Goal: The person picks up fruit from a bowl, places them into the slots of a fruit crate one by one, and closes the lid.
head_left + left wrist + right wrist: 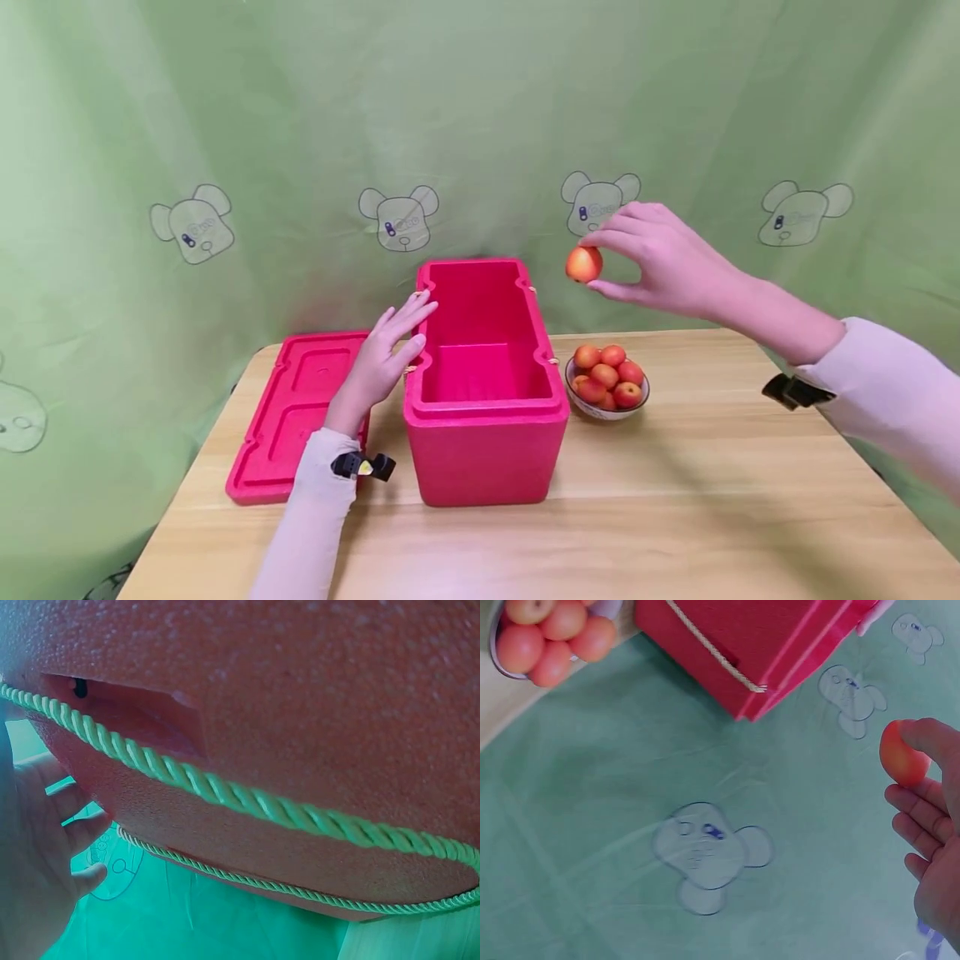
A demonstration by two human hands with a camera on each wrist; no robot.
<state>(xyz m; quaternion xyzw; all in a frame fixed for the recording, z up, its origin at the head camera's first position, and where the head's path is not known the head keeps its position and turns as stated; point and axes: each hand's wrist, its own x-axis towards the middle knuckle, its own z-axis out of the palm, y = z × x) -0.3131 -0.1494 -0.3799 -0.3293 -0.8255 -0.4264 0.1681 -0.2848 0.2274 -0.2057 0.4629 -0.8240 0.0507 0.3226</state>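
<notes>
In the head view, my right hand pinches a small orange-red fruit between thumb and fingertips, in the air to the right of a deep pink-red foam box. The right wrist view shows the same fruit held by the right hand. The box stands uncovered. My left hand touches its left rim with fingers extended. From the left wrist, the left hand appears beside the box wall. A patterned bowl of similar fruits stands right of the box.
The box's pink-red lid lies flat on the wooden table, to the left and partly behind my left forearm. Twisted cord runs along the box's side. A green curtain with bear-head prints hangs behind the table.
</notes>
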